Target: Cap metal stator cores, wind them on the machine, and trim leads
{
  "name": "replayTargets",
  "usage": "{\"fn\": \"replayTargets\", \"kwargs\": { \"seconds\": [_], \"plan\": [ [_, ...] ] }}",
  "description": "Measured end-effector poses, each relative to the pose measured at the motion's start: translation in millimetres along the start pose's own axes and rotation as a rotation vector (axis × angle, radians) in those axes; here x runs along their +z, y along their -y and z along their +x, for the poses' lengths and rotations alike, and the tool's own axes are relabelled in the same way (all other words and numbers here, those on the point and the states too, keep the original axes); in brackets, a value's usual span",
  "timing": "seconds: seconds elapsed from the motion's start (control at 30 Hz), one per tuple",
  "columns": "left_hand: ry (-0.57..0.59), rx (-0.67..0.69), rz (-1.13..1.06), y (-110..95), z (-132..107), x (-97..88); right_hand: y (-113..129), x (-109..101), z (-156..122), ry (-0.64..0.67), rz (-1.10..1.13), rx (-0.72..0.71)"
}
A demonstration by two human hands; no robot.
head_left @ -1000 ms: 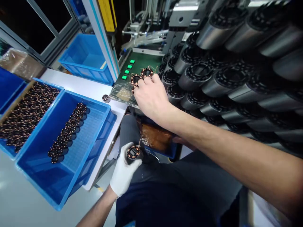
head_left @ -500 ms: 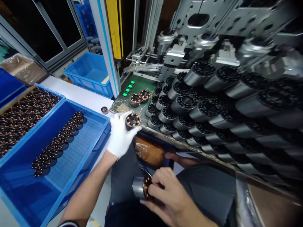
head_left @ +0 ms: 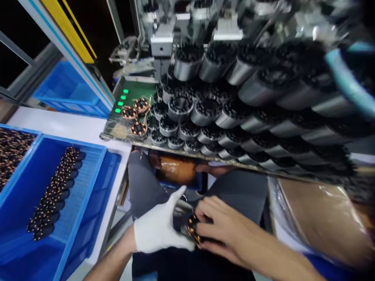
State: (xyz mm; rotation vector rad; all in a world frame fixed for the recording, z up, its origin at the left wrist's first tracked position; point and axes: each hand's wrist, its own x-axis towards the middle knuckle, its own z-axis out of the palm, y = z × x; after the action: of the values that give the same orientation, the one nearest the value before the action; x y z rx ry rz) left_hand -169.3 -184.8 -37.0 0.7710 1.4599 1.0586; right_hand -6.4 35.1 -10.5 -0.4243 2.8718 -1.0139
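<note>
Low over my lap, my right hand (head_left: 219, 230), bare, grips a copper-wound motor stator (head_left: 192, 229) at its wound end, with fingertips on the coils. My left hand (head_left: 161, 226), in a white glove, is cupped around the other end of that stator, thumb raised and fingers beneath; blur and the glove partly hide the contact. On the green mat (head_left: 133, 88) ahead stand three wound stators (head_left: 138, 128) with loose copper wire ends. Beside them, unwound grey stator cores (head_left: 180, 107) are stacked in rows.
To the left, a blue crate (head_left: 96, 168) contains a row of wound stators (head_left: 55, 191); another crate beside it is full. Machine fixtures (head_left: 162, 43) rise behind the stacked cores. Under the bench sits an orange-brown surface (head_left: 177, 169). A plastic-wrapped brown box (head_left: 319, 210) is at right.
My left hand has set its wound stator on the green mat beside the other two, then come down to the stator in my right hand. The view has swung right.
</note>
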Motion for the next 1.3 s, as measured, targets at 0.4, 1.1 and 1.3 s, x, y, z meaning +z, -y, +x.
{"fn": "replayTargets", "kwargs": {
  "seconds": [0.4,1.1,1.3],
  "plan": [
    [-0.3,0.363,-0.306,-36.0,12.2,22.3,8.1,-46.7,8.5,-0.518,-0.39,-0.198],
    [-0.305,0.611,-0.737,-41.6,77.0,54.3,28.0,17.3,-22.8,-0.694,1.049,0.033],
    [-0.457,0.899,0.211,-23.9,84.3,15.7,13.6,-8.9,-25.7,-0.57,0.893,0.404]
  ]
}}
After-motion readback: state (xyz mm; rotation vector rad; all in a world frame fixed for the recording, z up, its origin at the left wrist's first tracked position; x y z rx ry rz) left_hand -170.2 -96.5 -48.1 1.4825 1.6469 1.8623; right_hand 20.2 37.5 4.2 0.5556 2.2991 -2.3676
